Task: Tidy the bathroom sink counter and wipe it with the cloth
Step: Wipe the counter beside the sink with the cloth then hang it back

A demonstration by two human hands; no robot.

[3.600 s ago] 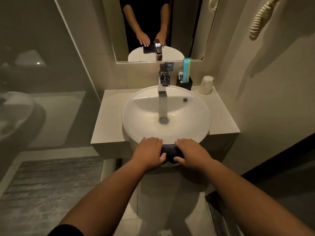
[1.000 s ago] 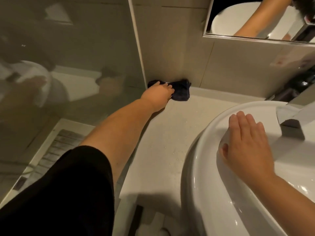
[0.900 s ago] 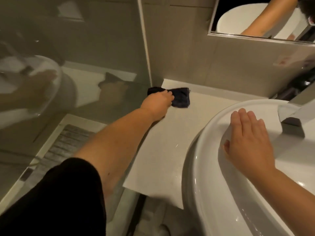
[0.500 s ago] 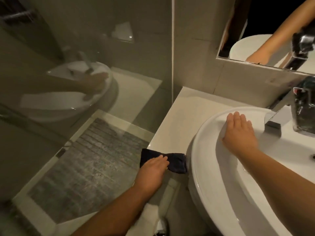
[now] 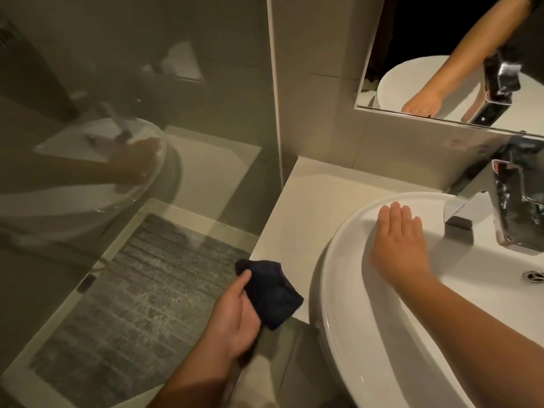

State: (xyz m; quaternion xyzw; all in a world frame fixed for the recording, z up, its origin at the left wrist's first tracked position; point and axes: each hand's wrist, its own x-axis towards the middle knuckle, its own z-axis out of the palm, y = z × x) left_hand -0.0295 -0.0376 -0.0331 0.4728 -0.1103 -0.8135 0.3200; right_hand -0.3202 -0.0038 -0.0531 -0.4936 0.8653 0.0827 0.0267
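Left hand [image 5: 235, 316] grips crumpled dark cloth [image 5: 269, 293] at counter [image 5: 297, 213] edge; right hand [image 5: 397, 240] flat on glossy round basin [image 5: 368, 334].

Faucet [image 5: 506, 207] cut off at right edge; cloth [image 5: 270, 293] partly hidden by left hand [image 5: 235, 316].

Soft, matt dark cloth [image 5: 269, 293] bunches in the left hand's fingers [image 5: 235, 312]. Glossy white ceramic basin [image 5: 353, 334] lies under the right palm [image 5: 397, 245]; beyond its fingertips, polished chrome faucet [image 5: 500, 207].
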